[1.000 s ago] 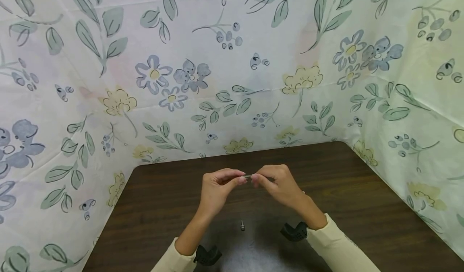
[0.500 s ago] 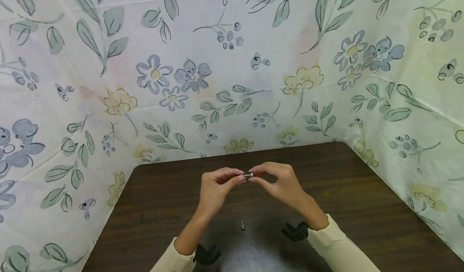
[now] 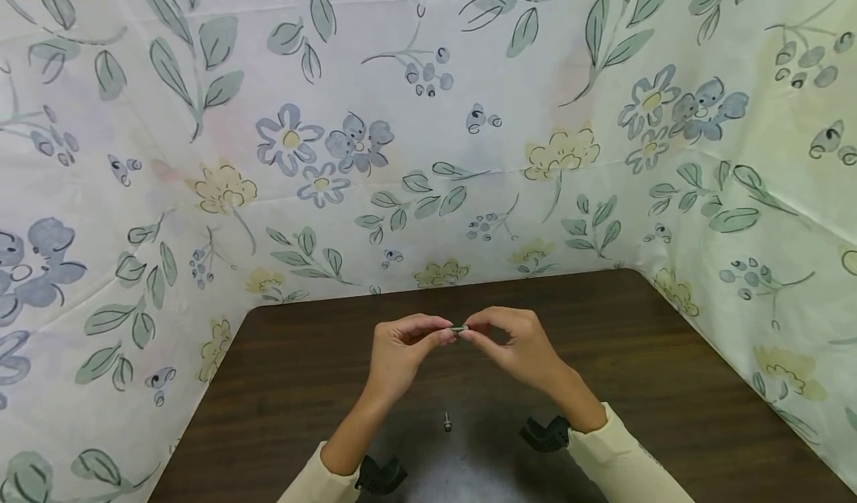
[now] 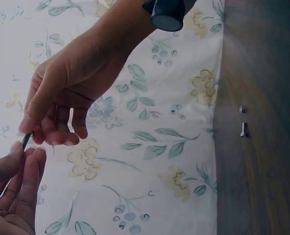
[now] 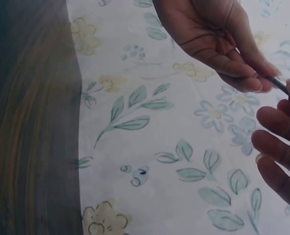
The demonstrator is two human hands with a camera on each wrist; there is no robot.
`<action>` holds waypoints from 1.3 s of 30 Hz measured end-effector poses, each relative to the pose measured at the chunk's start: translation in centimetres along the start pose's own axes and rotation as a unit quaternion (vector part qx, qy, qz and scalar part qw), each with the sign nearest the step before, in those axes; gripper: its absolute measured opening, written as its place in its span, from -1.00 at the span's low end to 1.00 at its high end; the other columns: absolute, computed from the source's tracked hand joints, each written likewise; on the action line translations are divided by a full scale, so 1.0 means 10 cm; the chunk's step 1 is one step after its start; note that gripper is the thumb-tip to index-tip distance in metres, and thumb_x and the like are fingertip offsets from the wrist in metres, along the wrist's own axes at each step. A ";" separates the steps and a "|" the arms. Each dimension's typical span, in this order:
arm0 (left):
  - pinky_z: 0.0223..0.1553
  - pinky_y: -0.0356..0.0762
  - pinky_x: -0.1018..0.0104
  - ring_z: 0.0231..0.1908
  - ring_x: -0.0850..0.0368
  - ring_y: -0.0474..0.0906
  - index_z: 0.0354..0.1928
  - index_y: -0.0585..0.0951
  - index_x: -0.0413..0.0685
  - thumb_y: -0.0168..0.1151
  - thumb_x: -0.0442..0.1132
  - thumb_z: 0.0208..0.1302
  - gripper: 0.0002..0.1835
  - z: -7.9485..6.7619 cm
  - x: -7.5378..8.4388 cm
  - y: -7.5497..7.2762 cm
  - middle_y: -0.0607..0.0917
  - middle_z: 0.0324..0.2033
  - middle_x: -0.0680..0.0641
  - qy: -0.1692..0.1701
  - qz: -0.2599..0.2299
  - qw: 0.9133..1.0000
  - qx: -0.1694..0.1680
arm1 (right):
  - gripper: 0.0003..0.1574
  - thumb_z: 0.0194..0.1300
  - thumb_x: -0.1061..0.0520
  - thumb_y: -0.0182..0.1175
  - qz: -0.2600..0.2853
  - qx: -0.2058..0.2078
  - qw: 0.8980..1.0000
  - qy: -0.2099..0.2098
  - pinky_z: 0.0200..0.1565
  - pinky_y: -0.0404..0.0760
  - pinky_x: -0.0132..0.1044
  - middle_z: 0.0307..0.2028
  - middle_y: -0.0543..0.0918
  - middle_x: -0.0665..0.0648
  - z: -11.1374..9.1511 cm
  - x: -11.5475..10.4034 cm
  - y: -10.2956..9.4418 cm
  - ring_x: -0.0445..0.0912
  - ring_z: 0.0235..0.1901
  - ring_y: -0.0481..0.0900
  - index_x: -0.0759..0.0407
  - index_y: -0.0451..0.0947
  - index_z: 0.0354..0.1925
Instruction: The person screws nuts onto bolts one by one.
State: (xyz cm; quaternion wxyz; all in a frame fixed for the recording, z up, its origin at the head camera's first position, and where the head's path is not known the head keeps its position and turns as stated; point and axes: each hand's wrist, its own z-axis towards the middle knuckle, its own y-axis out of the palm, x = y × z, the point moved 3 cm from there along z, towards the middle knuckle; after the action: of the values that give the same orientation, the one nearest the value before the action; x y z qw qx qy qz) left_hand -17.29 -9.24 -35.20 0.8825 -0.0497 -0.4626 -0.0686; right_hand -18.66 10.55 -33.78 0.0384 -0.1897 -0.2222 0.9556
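Two cream sleeves (image 3: 626, 458) lie nearest, each beside a dark wrist piece (image 3: 382, 476). Beyond them a small metal bolt (image 3: 447, 423) rests on the brown table (image 3: 301, 391). Farther out, the left hand (image 3: 396, 350) pinches one end of a slim rod (image 3: 458, 329), the right hand (image 3: 522, 347) the other. Flowered cloth (image 3: 428, 146) stands behind.

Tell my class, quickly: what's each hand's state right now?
Left hand: closed, pinching one end of a slim bolt.
Right hand: closed, pinching its other end.
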 end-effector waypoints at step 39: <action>-0.19 0.77 0.14 -0.33 0.02 0.78 -0.23 0.78 -0.27 0.42 -0.42 0.23 -0.91 0.02 0.00 0.01 0.78 -0.33 -0.22 -0.005 0.008 1.000 0.005 | -0.76 0.14 0.33 0.49 -0.008 -0.008 1.000 -0.005 -0.29 0.73 -0.37 -0.30 0.78 0.04 0.02 0.00 -0.03 -0.18 -0.36 0.72 0.16 0.74 -0.19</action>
State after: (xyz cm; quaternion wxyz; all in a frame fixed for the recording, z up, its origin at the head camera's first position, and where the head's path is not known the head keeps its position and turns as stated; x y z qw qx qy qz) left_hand -17.46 -9.09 -35.04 0.8808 -0.0491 -0.4672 -0.0593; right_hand -18.69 10.70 -33.52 0.0433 -0.1839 -0.2315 0.9543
